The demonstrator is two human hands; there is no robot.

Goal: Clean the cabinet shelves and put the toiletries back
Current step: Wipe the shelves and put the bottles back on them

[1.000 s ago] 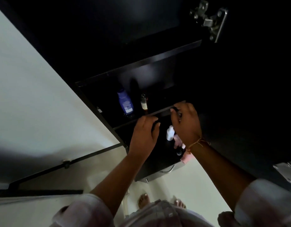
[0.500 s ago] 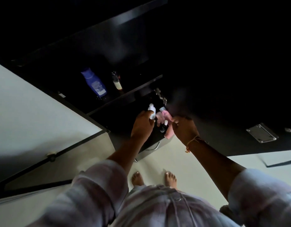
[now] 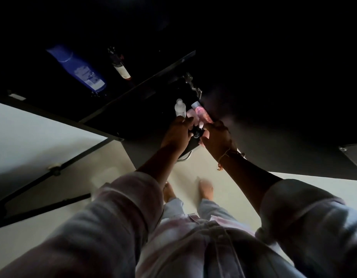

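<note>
On the upper shelf [image 3: 153,77], out at ten o'clock from the hands, a blue bottle [image 3: 81,71] and a small labelled bottle [image 3: 121,69] already stand back in place. On the lower shelf the left hand [image 3: 177,135] has its grip curled round the foot of a white bottle [image 3: 180,108], which stands upright at its twelve o'clock. A dark-capped bottle [image 3: 196,133] sits between the two hands, and a pink bottle [image 3: 200,113] leans at eleven o'clock from the right hand [image 3: 217,140]. That hand's fingers curl against the pink things, but I cannot tell whether its grip holds one. I would set each bottle down squarely and well apart, since they are crowded and could easily topple each other.
</note>
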